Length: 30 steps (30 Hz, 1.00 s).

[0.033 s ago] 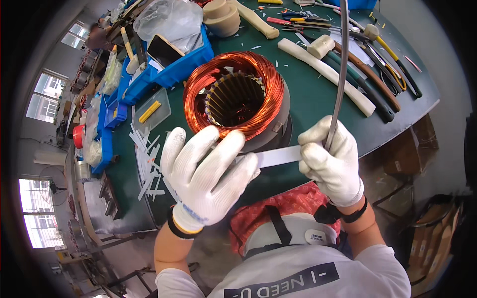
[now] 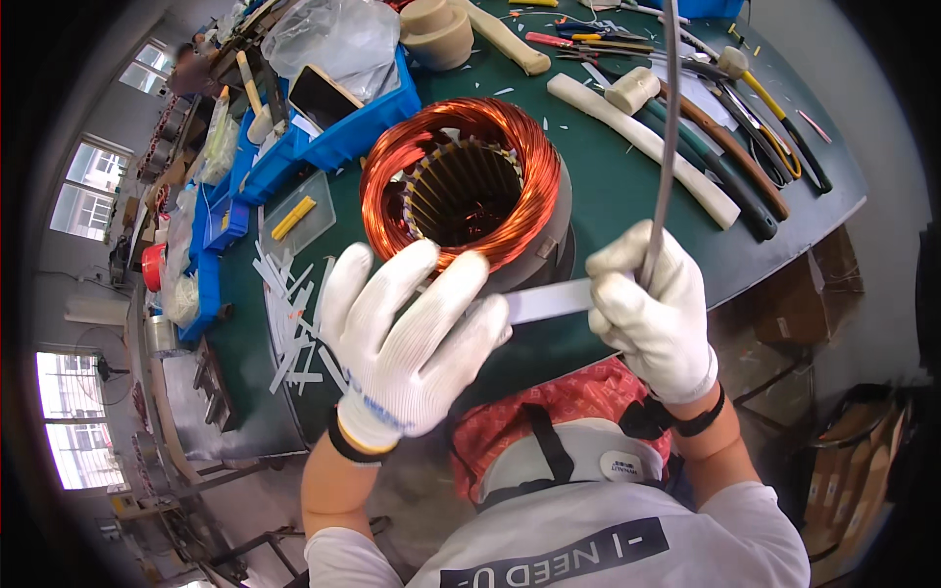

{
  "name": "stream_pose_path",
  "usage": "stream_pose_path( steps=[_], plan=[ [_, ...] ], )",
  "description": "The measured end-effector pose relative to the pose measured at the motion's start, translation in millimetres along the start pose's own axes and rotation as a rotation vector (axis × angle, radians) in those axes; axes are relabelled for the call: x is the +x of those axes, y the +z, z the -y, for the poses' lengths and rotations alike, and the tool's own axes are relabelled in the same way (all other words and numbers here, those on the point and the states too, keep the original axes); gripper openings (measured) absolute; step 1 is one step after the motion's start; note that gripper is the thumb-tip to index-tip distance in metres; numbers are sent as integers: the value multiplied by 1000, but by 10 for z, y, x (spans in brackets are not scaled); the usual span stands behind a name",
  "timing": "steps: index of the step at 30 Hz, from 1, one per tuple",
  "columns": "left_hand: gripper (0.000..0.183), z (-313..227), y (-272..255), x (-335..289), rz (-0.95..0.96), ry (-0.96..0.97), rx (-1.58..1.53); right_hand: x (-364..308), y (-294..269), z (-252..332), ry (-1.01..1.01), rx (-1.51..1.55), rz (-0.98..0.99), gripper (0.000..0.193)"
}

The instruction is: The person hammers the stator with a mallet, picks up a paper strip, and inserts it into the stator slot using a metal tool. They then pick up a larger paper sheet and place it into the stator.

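A stator [image 2: 564, 220] with a thick ring of copper windings [image 2: 534, 167] stands upright on the green table, just beyond my hands. Both hands wear white knitted gloves. A flat white strip [image 2: 551, 302] stretches between them, in front of the stator. My left hand [image 2: 407, 348] has three fingers spread near the winding's front edge; the strip's left end disappears under its forefinger, seemingly pinched against the thumb. Closed fingers of my right hand [image 2: 652, 309] grip the other end. A thin grey rod or cable [image 2: 668, 147] runs down to my right hand; whether it is gripped I cannot tell.
White strips [image 2: 294, 328] lie scattered at left, near a clear tray with yellow sticks [image 2: 294, 218]. Blue bins [image 2: 363, 127] hold a plastic bag and a phone-like dark slab. Mallets [image 2: 632, 90], a long pale bar [image 2: 642, 152], pliers and cutters [image 2: 598, 44] fill the far right.
Both hands have shifted very slightly, with the strip still between them. My right hand and the grey rod moved a little up and left.
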<state>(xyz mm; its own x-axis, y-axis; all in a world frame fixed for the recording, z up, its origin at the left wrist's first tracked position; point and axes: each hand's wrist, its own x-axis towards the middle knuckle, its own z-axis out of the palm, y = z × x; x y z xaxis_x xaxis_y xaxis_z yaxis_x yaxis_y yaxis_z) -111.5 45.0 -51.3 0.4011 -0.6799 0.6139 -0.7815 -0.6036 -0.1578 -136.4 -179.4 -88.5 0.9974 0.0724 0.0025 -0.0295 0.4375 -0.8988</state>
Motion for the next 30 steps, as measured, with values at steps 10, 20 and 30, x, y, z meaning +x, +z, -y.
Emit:
stream_pose_path(
  steps=[10,20,30],
  plan=[
    [22,356,38,188,183,-27,-230,213,-10,-155,60,-18,-43,23],
    [18,81,69,151,101,-121,-229,-788,-652,330,-253,-840,-508,38],
    [16,-215,186,226,76,-292,-18,-960,-624,1018,-396,-1770,-13,49]
  ],
)
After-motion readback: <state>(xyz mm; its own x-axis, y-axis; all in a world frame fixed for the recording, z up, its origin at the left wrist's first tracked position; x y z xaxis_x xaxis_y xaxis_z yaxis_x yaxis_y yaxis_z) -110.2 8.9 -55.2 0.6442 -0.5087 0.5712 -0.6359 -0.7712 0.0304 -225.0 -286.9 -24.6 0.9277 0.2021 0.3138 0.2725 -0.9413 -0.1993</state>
